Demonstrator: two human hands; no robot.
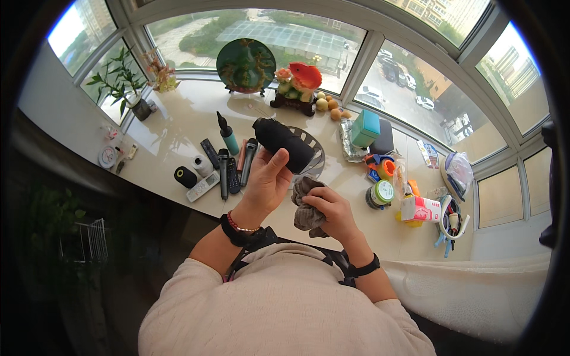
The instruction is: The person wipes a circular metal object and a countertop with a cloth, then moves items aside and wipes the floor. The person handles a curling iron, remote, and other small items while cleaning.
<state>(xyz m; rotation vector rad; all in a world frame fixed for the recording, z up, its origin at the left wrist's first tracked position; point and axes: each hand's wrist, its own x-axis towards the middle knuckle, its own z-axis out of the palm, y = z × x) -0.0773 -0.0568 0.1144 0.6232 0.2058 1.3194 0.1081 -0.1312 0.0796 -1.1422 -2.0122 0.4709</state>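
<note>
My left hand [267,184] is wrapped round a black cylinder [284,142], about bottle-sized and tilted, held above the table. Whether it is a bottle or a speaker I cannot tell. My right hand [337,216] grips a crumpled grey-brown cloth [309,207], lower and to the right, a little apart from the cylinder. Partly hidden behind the cylinder is a round dark openwork tray [319,155]. Left of my left hand lie two microphones [223,172], a black remote control [233,178] and a white remote control [203,186].
A teal hand pump [227,135] stands beyond the microphones. Along the window are a potted plant [141,108], a green disc on a stand [246,65] and a red-topped carved ornament [300,83]. To the right sit a teal box [364,128], a green-lidded jar [380,193] and a tissue pack [420,209].
</note>
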